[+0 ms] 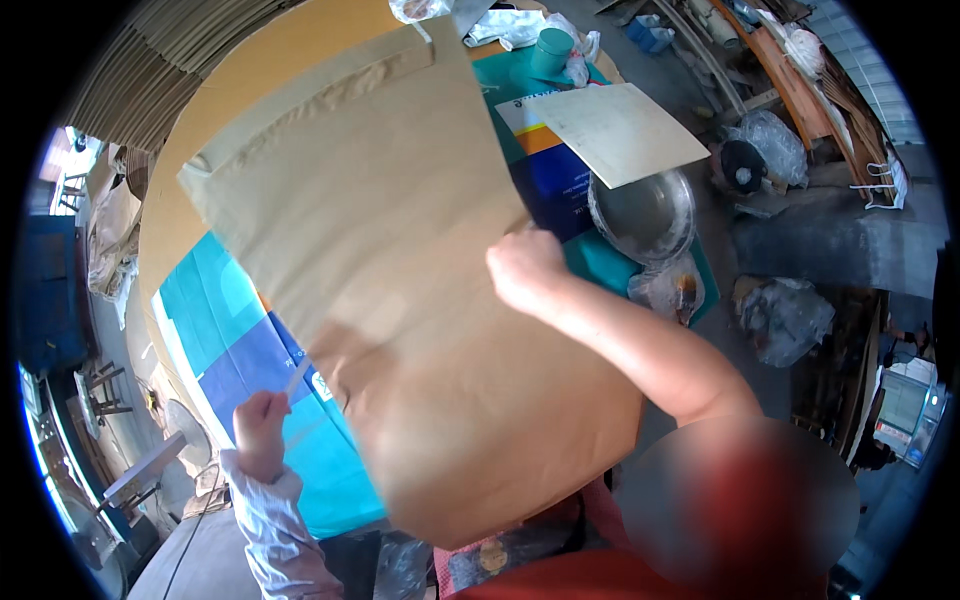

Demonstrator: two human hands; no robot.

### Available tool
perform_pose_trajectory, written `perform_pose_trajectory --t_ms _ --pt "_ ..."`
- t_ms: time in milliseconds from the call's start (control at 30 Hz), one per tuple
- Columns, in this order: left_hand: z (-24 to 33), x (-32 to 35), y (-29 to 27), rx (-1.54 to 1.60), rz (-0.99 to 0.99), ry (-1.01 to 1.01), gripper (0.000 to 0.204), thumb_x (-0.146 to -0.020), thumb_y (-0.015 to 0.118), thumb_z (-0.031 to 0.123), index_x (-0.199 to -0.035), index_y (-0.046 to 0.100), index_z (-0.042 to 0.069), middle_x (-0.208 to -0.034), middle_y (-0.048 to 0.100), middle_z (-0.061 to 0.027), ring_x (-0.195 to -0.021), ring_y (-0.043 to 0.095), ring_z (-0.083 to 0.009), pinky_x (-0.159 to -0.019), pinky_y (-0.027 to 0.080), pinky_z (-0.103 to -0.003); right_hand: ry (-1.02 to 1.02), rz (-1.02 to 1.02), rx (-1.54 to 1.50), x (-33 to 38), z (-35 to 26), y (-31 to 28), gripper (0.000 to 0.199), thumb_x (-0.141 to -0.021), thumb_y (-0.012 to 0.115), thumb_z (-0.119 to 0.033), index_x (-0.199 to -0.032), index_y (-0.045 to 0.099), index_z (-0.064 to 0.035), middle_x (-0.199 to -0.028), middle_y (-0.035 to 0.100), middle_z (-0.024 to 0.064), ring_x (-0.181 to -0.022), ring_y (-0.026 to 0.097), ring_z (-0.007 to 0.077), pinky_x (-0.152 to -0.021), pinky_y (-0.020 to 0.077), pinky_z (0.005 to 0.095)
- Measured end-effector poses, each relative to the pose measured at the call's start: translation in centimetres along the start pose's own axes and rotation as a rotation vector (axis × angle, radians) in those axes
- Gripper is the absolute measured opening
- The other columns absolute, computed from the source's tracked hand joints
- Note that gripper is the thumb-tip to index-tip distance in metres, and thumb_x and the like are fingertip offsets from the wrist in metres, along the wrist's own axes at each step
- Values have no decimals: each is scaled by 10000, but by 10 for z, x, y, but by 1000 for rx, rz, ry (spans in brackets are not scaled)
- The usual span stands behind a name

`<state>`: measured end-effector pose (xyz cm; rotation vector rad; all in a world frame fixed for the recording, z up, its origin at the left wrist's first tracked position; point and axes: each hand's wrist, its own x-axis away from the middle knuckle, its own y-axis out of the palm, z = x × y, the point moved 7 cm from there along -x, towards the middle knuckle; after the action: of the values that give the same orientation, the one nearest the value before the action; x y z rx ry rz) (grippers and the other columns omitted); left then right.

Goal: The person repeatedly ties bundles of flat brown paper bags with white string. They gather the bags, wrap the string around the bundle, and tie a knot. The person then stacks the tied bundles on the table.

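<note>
A large brown paper bag (390, 210) lies slantwise across the work surface, with a folded band along its far end. My right hand (525, 268) is closed at the bag's right edge and appears to grip the paper there. Left of the bag, my left hand (262, 418) is closed round a thin pale strip (298, 376), blurred, whose exact kind I cannot make out. It stays apart from the bag. Under the bag lies a printed turquoise and blue sheet (215, 300).
A cream board (622, 132) rests at the right, partly over a clear round tub (645, 222). Behind it stand a green container (551, 50) and crumpled plastic. Flat brown sheets (140, 65) are stacked at the far left. Clear plastic bags (783, 320) lie farther right.
</note>
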<state>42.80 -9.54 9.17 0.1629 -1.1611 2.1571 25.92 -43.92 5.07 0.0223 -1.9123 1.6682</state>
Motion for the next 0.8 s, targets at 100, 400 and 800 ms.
perform_pose_trajectory --t_ms 100,400,800 --pt "-50 12 -22 126 33 -105 232 -865 603 153 -691 617 -1 -543 485 21 -524 401 -58 -473 299 -260 -119 2 -116 1 -45 8 96 -679 603 -106 -654 695 -102 -687 676 119 -699 679 263 -534 508 374" --pt "-160 9 -19 348 121 -396 271 -887 632 274 -760 578 40 -555 514 14 -476 400 -55 -431 310 -219 -192 -78 -241 7 -91 54 140 -732 587 -154 -636 684 -126 -698 670 86 -701 671 249 -523 489 371" --pt "-213 -33 36 -163 155 -271 550 -933 488 460 -790 609 -57 -620 585 -136 -584 499 -206 -580 406 -394 92 21 -577 -33 -42 79 492 -773 654 -482 -843 654 6 -921 640 143 -856 643 290 -709 524 389"
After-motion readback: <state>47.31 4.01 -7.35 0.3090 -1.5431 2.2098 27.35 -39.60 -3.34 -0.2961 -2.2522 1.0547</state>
